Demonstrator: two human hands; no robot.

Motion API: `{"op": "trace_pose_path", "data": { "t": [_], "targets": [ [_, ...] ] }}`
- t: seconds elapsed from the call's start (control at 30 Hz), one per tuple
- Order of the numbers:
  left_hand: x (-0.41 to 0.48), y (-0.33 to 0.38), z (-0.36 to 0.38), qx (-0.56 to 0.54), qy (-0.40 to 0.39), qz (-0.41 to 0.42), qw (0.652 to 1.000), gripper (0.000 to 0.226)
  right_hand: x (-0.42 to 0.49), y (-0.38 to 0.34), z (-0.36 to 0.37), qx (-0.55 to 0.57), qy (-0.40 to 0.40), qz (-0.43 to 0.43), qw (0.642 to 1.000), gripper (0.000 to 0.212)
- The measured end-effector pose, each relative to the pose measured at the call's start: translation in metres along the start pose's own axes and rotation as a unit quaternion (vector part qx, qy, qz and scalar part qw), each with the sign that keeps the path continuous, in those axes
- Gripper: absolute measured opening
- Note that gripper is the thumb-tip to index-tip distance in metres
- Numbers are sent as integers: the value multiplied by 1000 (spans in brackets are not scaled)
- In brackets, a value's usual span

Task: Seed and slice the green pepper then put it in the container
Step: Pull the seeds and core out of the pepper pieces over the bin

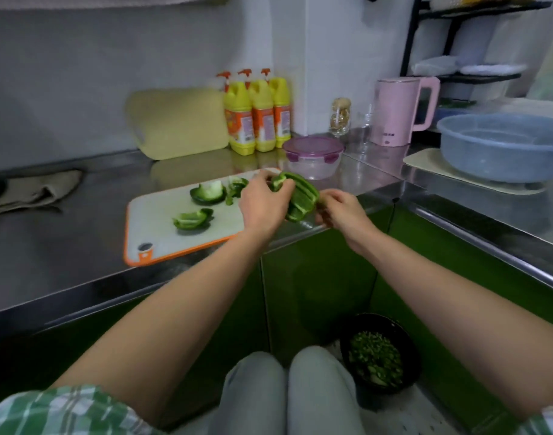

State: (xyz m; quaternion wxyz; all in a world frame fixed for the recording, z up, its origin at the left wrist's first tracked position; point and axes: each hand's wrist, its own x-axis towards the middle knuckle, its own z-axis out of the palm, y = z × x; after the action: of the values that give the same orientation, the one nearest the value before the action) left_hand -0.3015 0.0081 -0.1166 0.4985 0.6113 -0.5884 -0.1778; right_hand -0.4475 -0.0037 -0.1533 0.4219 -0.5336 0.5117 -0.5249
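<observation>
My left hand [262, 204] grips a large piece of green pepper [301, 196], cut side up, above the right end of the white cutting board [157, 221] with its orange rim. My right hand [341, 210] is just right of the pepper with fingers curled, pinching something small at the pepper's lower edge; what it is I cannot make out. Several other pepper pieces lie on the board, one near the front [192, 218] and one further back [207, 193]. A clear round container [313, 160] with a purple clip lid stands shut behind the board.
Yellow detergent bottles [256, 116] and a pale yellow board [177, 124] stand against the wall. A pink kettle [400, 111] and blue basin [504, 146] are at right. A grey cloth [33, 191] lies left. A black bin [378, 353] with green scraps is on the floor.
</observation>
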Motion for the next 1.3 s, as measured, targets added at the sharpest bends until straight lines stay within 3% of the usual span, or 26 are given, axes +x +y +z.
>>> {"op": "trace_pose_path", "data": {
  "t": [0.2, 0.43, 0.67, 0.73, 0.93, 1.13, 1.3],
  "targets": [
    [41, -46, -96, 113, 49, -73, 990, 35, 11, -27, 87, -86, -125, -27, 988, 22],
    [83, -112, -145, 203, 15, -151, 967, 41, 32, -24, 136, -216, -167, -74, 959, 19],
    [99, -136, -147, 273, -129, -164, 939, 43, 48, -22, 148, -370, -232, -66, 897, 23],
    [103, -133, -143, 288, -140, -151, 935, 45, 52, -24, 149, -369, -221, -68, 900, 22],
    [128, -111, -118, 263, -165, -66, 948, 23, 81, -22, 142, -364, -94, -124, 918, 27],
    [157, -132, -84, 285, -208, -92, 931, 66, 113, -3, 137, -466, -128, -90, 871, 43],
    [172, -136, -72, 265, -200, -114, 937, 68, 115, 4, 133, -455, -121, -116, 875, 42]
  ]
}}
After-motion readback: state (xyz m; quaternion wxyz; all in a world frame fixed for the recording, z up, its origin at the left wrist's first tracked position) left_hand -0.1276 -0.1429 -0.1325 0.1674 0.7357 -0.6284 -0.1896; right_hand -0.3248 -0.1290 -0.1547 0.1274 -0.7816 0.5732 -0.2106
